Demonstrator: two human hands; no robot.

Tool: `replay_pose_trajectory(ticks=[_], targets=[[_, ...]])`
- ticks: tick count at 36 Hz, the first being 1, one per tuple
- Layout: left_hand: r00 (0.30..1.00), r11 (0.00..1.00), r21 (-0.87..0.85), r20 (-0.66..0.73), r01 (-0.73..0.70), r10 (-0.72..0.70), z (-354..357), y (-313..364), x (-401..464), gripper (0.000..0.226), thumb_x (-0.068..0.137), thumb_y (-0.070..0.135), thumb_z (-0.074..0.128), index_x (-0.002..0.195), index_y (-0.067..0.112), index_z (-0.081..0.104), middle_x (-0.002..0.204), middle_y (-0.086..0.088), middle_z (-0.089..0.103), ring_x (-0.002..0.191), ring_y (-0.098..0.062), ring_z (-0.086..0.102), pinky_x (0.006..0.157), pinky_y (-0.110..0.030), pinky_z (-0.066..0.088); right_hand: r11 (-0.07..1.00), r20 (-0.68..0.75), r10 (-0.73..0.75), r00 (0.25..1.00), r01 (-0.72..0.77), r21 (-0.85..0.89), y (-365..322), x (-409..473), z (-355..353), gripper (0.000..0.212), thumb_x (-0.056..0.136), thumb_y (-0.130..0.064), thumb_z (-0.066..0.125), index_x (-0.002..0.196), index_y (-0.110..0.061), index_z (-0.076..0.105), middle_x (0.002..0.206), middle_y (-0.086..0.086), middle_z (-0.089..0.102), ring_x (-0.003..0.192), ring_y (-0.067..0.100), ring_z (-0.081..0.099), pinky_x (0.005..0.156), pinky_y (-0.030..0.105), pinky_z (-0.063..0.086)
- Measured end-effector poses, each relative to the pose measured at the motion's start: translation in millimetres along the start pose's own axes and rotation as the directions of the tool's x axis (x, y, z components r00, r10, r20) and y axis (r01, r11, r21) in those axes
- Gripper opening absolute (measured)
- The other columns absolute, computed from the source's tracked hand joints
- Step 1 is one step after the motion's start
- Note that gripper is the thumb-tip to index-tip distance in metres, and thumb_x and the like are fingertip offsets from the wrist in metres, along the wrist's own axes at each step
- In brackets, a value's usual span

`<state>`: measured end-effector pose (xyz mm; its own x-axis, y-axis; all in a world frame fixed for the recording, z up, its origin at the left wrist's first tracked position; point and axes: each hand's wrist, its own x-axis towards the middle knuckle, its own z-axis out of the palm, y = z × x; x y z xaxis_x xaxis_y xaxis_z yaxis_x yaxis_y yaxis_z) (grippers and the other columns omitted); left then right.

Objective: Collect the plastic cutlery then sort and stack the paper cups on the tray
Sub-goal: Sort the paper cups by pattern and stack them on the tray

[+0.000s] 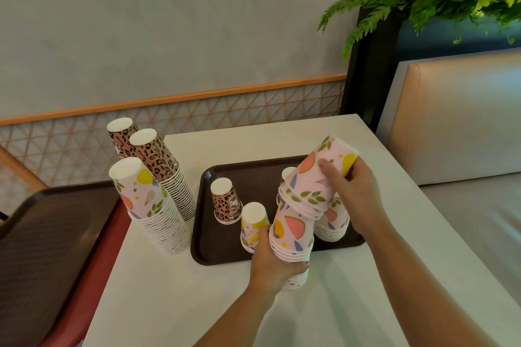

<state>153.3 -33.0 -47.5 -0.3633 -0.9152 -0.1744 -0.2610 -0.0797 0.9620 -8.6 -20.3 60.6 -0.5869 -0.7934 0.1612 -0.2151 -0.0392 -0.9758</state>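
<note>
At the counter's [197, 290] left edge stand tall stacks, fruit-print [152, 205] in front and leopard-print [166, 172] behind. On the brown tray [208, 248] sit a single leopard cup [227, 201] and a fruit cup [252, 225]. At the tray's near edge the left hand [270, 265] grasps an upright fruit stack [293, 236], fingers curled round its lower rims. The right hand [355, 194] grips a shorter stack [315, 177], tilted up-right, its open end just above the lower stack's top. I judge nesting needs that axis brought upright. No cutlery shows.

Left hand [270, 262] grips upside-down fruit-print stack [291, 236] at tray [203, 234] front edge. Right hand [352, 194] holds second, tilted stack [315, 180] above it. Leopard cup [225, 201] on tray. Tall stacks [158, 205] on surface [174, 290], left.
</note>
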Motion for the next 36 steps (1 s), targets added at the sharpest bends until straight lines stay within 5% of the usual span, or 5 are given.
replay_pose_trajectory(ticks=[8, 12, 18, 27, 36], targets=[[1.0, 1.0, 0.006, -0.018, 0.016, -0.016, -2.6, 4.2, 0.3, 0.076, 0.053, 0.007, 0.088, 0.104, 0.038, 0.043, 0.106, 0.019, 0.057, 0.103, -0.009, 0.056, 0.087, -0.022, 0.046, 0.984, -0.234, 0.016, 0.972, 0.026, 0.174, -7.3, 20.7, -20.6, 0.047, 0.076, -0.044, 0.069, 0.107, -0.01, 0.059, 0.102, 0.001, 0.069, 0.094, 0.014, 0.067, 0.081, 0.037, 0.055], [0.999, 1.0, 0.008, -0.018, 0.027, -0.026, -4.2, 7.3, 0.5, 0.08, 0.054, 0.007, 0.088, 0.112, 0.037, 0.04, 0.105, 0.02, 0.056, 0.105, -0.01, 0.055, 0.09, -0.023, 0.046, 0.993, -0.344, -0.115, 0.932, 0.109, -0.037, -9.0, 21.5, -23.1, 0.041, 0.082, -0.029, 0.068, 0.116, -0.015, 0.05, 0.104, -0.006, 0.06, 0.084, -0.002, 0.057, 0.066, 0.006, 0.049], [1.0, 1.0, -0.003, -0.009, 0.019, -0.019, -3.2, 9.1, 1.0, 0.076, 0.054, 0.005, 0.087, 0.104, 0.04, 0.041, 0.105, 0.021, 0.056, 0.102, -0.007, 0.054, 0.091, -0.024, 0.045, 0.97, -0.248, -0.157, 0.956, 0.102, -0.222, 9.5, 20.6, -16.0, 0.059, 0.079, -0.026, 0.071, 0.128, -0.011, 0.044, 0.12, 0.004, 0.059, 0.105, 0.017, 0.056, 0.079, 0.025, 0.045], [1.0, 1.0, -0.025, -0.02, -0.005, 0.004, -1.6, 3.6, 5.0, 0.076, 0.049, 0.009, 0.089, 0.104, 0.038, 0.046, 0.108, 0.014, 0.062, 0.104, -0.007, 0.058, 0.091, -0.03, 0.05, 0.932, -0.11, -0.141, 0.984, 0.094, -0.35, 23.5, 8.1, -8.6, 0.09, 0.072, -0.036, 0.075, 0.144, -0.021, 0.023, 0.144, -0.004, 0.039, 0.131, 0.014, 0.037, 0.098, 0.023, 0.028], [0.998, 0.998, 0.004, -0.013, -0.055, 0.055, 2.9, 4.0, 7.2, 0.078, 0.05, 0.011, 0.089, 0.109, 0.036, 0.046, 0.105, 0.014, 0.063, 0.096, 0.003, 0.059, 0.077, -0.012, 0.048, 0.951, 0.261, -0.103, 0.96, 0.172, -0.257, 10.7, -20.4, 12.7, 0.082, 0.07, -0.033, 0.077, 0.138, -0.03, 0.033, 0.124, -0.021, 0.05, 0.113, -0.004, 0.048, 0.095, 0.015, 0.042]])
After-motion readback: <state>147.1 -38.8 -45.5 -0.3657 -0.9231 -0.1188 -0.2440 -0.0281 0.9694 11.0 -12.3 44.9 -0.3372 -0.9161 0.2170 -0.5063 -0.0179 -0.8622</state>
